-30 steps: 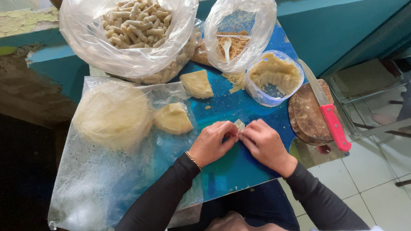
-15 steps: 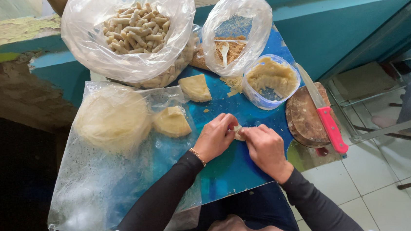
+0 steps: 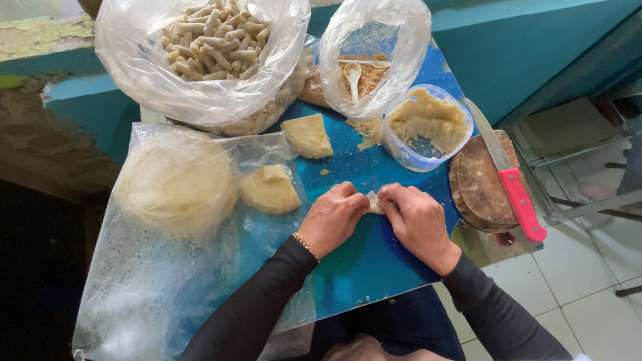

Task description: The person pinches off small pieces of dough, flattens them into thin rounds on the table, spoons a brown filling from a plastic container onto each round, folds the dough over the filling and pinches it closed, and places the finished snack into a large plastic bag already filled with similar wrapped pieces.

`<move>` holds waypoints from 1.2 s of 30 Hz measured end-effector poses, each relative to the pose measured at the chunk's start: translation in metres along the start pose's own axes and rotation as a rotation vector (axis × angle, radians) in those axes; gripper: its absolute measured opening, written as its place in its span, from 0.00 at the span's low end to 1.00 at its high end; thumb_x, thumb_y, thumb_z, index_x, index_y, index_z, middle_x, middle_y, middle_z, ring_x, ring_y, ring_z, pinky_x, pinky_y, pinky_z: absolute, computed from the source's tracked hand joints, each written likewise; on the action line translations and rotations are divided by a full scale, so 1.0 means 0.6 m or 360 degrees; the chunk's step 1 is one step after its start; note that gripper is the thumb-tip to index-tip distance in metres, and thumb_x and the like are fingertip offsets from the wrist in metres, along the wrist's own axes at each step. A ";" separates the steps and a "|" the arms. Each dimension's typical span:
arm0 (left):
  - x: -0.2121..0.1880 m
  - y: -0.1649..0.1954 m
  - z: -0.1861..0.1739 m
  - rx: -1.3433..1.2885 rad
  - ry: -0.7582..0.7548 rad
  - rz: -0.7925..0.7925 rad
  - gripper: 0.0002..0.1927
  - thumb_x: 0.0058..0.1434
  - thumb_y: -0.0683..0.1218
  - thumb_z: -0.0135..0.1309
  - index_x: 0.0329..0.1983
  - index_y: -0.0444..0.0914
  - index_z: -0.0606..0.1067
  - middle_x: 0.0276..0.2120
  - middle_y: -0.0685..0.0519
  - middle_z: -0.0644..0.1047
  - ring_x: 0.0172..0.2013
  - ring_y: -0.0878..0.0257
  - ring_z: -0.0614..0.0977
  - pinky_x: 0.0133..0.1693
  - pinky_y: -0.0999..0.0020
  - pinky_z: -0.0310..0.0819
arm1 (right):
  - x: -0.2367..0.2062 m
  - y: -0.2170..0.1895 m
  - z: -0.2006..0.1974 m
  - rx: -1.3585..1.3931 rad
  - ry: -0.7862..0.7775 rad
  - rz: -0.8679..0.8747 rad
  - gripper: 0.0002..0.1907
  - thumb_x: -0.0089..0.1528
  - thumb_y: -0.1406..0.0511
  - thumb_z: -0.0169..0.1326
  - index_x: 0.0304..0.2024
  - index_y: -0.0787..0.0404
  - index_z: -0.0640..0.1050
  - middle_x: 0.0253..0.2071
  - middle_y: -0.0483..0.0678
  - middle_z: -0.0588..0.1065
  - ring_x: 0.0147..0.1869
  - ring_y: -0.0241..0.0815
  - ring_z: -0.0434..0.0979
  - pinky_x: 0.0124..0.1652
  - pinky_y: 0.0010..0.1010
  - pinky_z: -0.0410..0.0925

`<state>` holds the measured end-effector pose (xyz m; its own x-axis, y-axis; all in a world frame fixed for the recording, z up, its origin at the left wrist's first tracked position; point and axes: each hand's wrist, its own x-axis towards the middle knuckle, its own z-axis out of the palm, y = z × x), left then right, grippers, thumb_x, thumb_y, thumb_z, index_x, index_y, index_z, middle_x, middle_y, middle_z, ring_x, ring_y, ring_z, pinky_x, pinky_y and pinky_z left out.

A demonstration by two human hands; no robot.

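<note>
My left hand point(image 3: 335, 218) and my right hand point(image 3: 414, 220) meet over the blue table point(image 3: 364, 264), fingertips pinched together on a small pale roll of wrapper point(image 3: 373, 201). A thin bracelet sits on my left wrist. Just left of my hands lies a folded stack of pale wrappers point(image 3: 268, 188) on a clear plastic sheet point(image 3: 177, 268). A round stack of wrappers point(image 3: 176, 180) lies farther left under plastic. Another wrapper piece point(image 3: 308, 134) rests on the table beyond my hands.
A big plastic bag of finished rolls point(image 3: 214, 38) stands at the back. Beside it are a bag with brown filling and a spoon point(image 3: 364, 69), a clear tub of paste point(image 3: 426, 124), and a pink-handled knife point(image 3: 515, 192) on a round wooden board point(image 3: 478, 177). Tiled floor lies right.
My hands have stayed together at the same spot, fingers working the small roll; the view has shifted slightly.
</note>
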<state>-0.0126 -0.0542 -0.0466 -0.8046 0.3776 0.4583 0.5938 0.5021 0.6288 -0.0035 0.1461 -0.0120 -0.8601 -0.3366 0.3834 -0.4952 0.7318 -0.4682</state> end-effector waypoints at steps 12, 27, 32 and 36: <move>0.002 -0.006 0.004 -0.0010 0.0043 -0.0024 0.02 0.62 0.41 0.57 0.35 0.37 0.77 0.32 0.46 0.74 0.37 0.46 0.79 0.39 0.55 0.74 | 0.005 -0.012 0.002 -0.0447 0.0166 -0.0335 0.06 0.60 0.64 0.62 0.39 0.55 0.80 0.36 0.44 0.76 0.42 0.45 0.76 0.38 0.35 0.68; 0.000 -0.021 0.000 -0.0011 0.0060 -0.0186 0.04 0.63 0.41 0.55 0.40 0.37 0.75 0.36 0.42 0.74 0.37 0.42 0.80 0.39 0.50 0.74 | 0.000 -0.043 0.012 -0.0861 0.0115 -0.0505 0.18 0.60 0.67 0.58 0.53 0.57 0.81 0.52 0.44 0.79 0.56 0.43 0.76 0.50 0.37 0.67; -0.001 -0.027 -0.003 -0.0278 0.0362 -0.0258 0.09 0.63 0.38 0.50 0.46 0.36 0.75 0.40 0.42 0.77 0.40 0.43 0.81 0.42 0.53 0.76 | -0.012 -0.062 0.029 -0.0893 0.0097 -0.0631 0.25 0.60 0.59 0.58 0.56 0.64 0.77 0.56 0.50 0.77 0.60 0.45 0.75 0.55 0.43 0.66; -0.005 -0.029 -0.012 -0.0489 0.0664 -0.0422 0.08 0.65 0.38 0.49 0.46 0.36 0.76 0.40 0.43 0.78 0.40 0.46 0.82 0.42 0.55 0.77 | 0.036 -0.045 0.042 -0.0667 -0.0008 -0.0502 0.24 0.59 0.58 0.59 0.56 0.60 0.76 0.49 0.51 0.78 0.53 0.49 0.75 0.49 0.42 0.68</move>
<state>-0.0204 -0.0695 -0.0546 -0.8974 -0.1002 0.4297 0.3921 0.2654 0.8808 -0.0117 0.1040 -0.0111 -0.6781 -0.5810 0.4501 -0.6395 0.7683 0.0283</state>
